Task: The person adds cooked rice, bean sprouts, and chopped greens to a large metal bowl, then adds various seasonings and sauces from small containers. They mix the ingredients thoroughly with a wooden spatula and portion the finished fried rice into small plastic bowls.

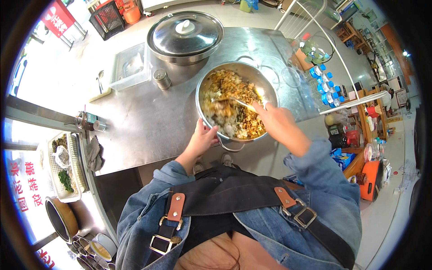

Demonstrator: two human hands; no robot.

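My right hand (275, 123) grips the handle of a metal spoon (241, 102), whose head is blurred among the food in a large stainless steel bowl (275, 91). The bowl holds a chopped, mixed food (231, 79), orange-brown in most parts, with pale translucent pieces at the lower left. At the bowl's near left rim is my left hand (201, 138), thumb and fingers closed on the edge. A loop handle of the bowl hangs out over the near edge of the steel table (141, 128).
A lidded steel pot (185, 37), a clear plastic container (131, 67) and a metal shaker (162, 79) stand beyond the bowl. Jars (88, 120) and a grey cloth (94, 153) lie at the left edge. Blue-capped bottles (325, 84) stand right, beside a white metal frame (347, 74).
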